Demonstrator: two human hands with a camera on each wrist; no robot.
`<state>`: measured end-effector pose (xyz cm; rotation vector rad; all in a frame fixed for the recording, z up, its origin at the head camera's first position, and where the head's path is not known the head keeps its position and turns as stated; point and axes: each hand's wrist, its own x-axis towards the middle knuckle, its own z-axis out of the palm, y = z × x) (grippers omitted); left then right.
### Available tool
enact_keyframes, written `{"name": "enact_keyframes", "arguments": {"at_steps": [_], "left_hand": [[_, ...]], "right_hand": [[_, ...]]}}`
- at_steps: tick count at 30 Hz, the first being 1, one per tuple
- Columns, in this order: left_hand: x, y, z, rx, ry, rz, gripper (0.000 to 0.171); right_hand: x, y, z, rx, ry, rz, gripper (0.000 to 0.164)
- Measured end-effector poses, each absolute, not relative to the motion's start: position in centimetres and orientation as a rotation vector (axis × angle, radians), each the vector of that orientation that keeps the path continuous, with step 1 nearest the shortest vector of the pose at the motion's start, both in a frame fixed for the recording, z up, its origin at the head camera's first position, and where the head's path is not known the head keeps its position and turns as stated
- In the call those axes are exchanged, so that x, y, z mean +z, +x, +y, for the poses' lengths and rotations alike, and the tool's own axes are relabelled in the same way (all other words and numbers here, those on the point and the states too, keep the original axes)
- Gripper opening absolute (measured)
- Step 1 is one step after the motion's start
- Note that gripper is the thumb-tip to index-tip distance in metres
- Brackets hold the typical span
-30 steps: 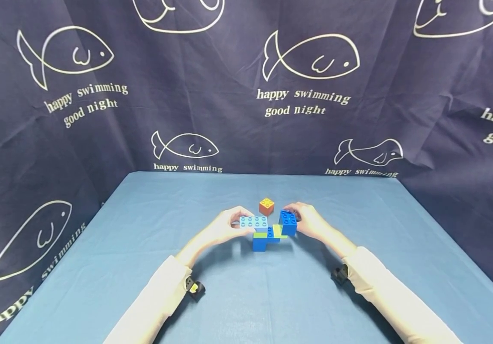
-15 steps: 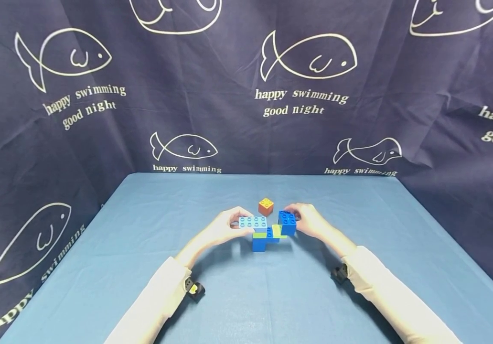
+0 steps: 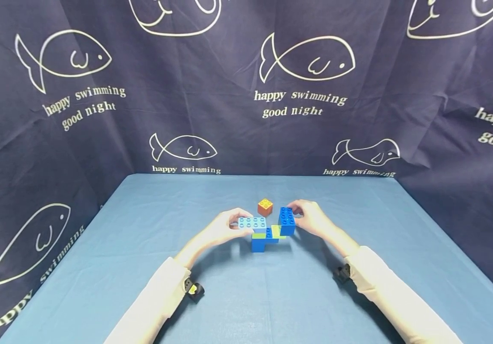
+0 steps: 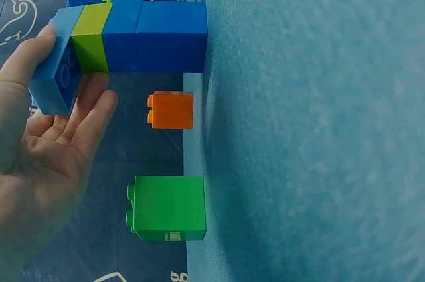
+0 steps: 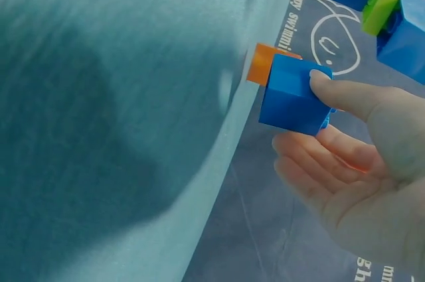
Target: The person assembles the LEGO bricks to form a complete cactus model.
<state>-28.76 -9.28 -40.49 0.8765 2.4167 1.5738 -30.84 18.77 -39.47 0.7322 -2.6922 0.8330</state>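
My left hand (image 3: 225, 227) grips the light blue eight-stud brick (image 3: 252, 223) at its left end, thumb on one side and fingers on the other. That brick tops a joined build: a lime piece (image 4: 91, 38) beneath it, then blue bricks (image 4: 172, 36). On the build's right side, a second lime piece (image 3: 276, 231) carries another blue brick (image 3: 287, 229). My right hand (image 3: 311, 217) pinches a separate blue brick (image 5: 295, 93) between thumb and fingers. In the right wrist view it is apart from the build; in the head view it overlaps the build's right end from behind.
An orange brick (image 3: 265, 207) with a yellow studded top stands on the blue-covered table (image 3: 246, 296) behind the build. In the left wrist view, a green brick (image 4: 169, 208) also stands on the table. Dark fish-patterned cloth (image 3: 238, 86) hangs around the table's back and sides.
My right hand has shifted slightly back and right with its blue brick, so more blue studs show at the build's right end. The left hand stays on the light blue brick.
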Motion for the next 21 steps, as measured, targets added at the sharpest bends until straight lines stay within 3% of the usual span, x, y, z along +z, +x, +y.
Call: {"name": "enact_keyframes", "arguments": {"at_steps": [21], "left_hand": [[-39.3,-28.0,-9.2,1.535,0.849,2.436,0.035]], "right_hand": [[-36.5,-30.1,18.2,0.893,0.714,-2.623,0.036]]}}
